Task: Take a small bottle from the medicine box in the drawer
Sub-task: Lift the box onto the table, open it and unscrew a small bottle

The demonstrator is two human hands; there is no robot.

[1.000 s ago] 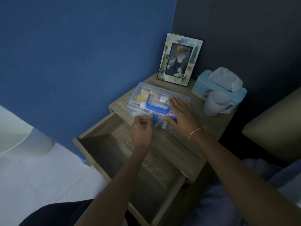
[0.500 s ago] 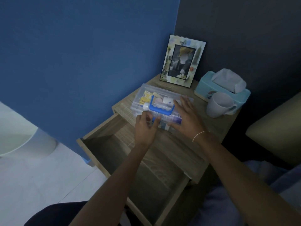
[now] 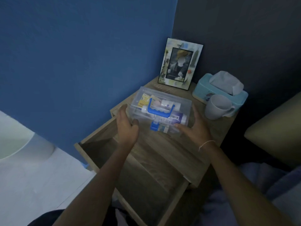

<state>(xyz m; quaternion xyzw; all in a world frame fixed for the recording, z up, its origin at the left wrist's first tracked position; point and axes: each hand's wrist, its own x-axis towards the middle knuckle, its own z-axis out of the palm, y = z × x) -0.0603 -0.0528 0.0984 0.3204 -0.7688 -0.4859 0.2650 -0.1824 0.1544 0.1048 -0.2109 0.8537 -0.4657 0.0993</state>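
The clear plastic medicine box [image 3: 183, 104], with a blue handle [image 3: 160, 111] on its lid and a blue latch [image 3: 154, 125] on its front, rests on the wooden nightstand top [image 3: 187, 152]. The lid lies down on it. Through the plastic I see a small white bottle [image 3: 166, 103], a yellow packet and other items. My left hand [image 3: 126, 126] clasps the box's left end with its thumb on the front. At the right end my right hand [image 3: 195, 128] holds on, thumb at the front corner. Below, the drawer [image 3: 146, 180] stands pulled open, with nothing visible inside.
A picture frame [image 3: 180, 64] stands at the back of the nightstand. A light blue tissue box [image 3: 205, 88] and a white mug [image 3: 216, 110] sit at its right. Blue wall on the left, dark wall behind, a cushion [image 3: 276, 128] on the right.
My left hand left the blue latch and went to the box's left end. My right hand slid off the lid to the right end.
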